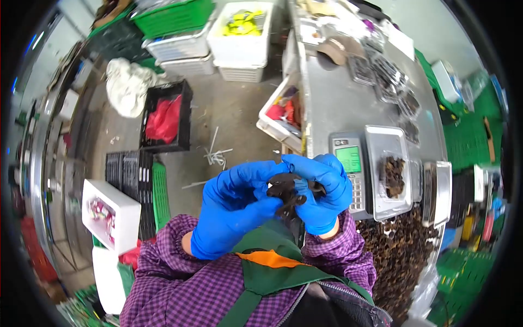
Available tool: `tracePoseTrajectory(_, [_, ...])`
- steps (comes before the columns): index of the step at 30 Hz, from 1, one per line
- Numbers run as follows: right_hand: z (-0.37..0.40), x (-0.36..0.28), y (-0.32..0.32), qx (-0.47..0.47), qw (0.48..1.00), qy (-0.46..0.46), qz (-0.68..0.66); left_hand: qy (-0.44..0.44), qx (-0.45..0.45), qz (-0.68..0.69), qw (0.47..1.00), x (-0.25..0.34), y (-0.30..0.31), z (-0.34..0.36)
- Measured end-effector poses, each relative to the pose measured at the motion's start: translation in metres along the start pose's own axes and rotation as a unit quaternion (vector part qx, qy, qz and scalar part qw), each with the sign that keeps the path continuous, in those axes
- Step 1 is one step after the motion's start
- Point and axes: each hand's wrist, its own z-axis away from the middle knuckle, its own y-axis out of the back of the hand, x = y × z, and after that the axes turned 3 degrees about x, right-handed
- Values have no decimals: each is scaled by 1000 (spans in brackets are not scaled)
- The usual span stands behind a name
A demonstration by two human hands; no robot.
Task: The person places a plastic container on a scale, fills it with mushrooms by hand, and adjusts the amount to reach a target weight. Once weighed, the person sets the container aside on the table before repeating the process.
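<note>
In front of my chest, my left hand (231, 204) and my right hand (325, 192), both in blue gloves, pinch a dark, floppy mushroom (284, 192) between their fingers. Part of it is covered by the fingers. To the right stands a digital scale (354, 180) with a lit green display. On it rests a clear plastic tray (387, 136) with a small heap of similar dark mushrooms (393, 177). A large spread of dark mushrooms (392, 256) lies on the steel table below the scale.
On the steel table (332, 98), clear punnets (387, 76) and a brown cap (335, 50) lie at the far end. White crate (283, 122) stands against its left side. Floor items include a black crate (185, 117) with red cloth, a white foam box (117, 242) and stacked crates (239, 46).
</note>
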Motion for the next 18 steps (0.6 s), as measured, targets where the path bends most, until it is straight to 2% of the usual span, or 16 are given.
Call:
tracePoseTrajectory(2, [2,-10,-20,-19,999,-8,-24,-35,11,2,999,7,11,17])
tracePoseTrajectory(4, [9,-17,-35,17,997,14,-73,-63,15,1,998,12,20,29])
tracePoseTrajectory(6, [12,-23,-41,31,997,15,-76,-100,-22,-34,994,19,26,32])
tracePoseTrajectory(7, [9,-26,-37,-16,997,1,-72,-101,-23,-34,994,20,28,32])
tracePoseTrajectory(8, [8,-30,-34,-60,996,-16,-65,-124,15,-48,991,19,30,32])
tracePoseTrajectory(9, [7,-29,-38,-54,997,-10,-62,-140,42,-61,987,17,29,32])
tracePoseTrajectory(10, [7,-26,-42,-38,998,-11,-43,-122,13,-55,991,13,29,30])
tracePoseTrajectory(12, [19,-13,-43,-32,993,-96,-55,-98,73,-2,992,-1,32,18])
tracePoseTrajectory(14, [36,0,-29,31,985,-168,-34,-88,58,-31,994,-20,42,2])
tracePoseTrajectory(15, [46,9,-13,83,982,-167,3,-60,66,-44,995,-32,50,-6])
tracePoseTrajectory(16, [57,20,7,114,974,-187,58,-45,32,-49,997,-41,53,-14])
tracePoseTrajectory(17, [68,24,31,152,955,-236,95,-9,48,-78,996,-48,55,-20])
tracePoseTrajectory(18, [89,45,55,208,940,-246,114,24,68,-108,992,-54,52,-29])
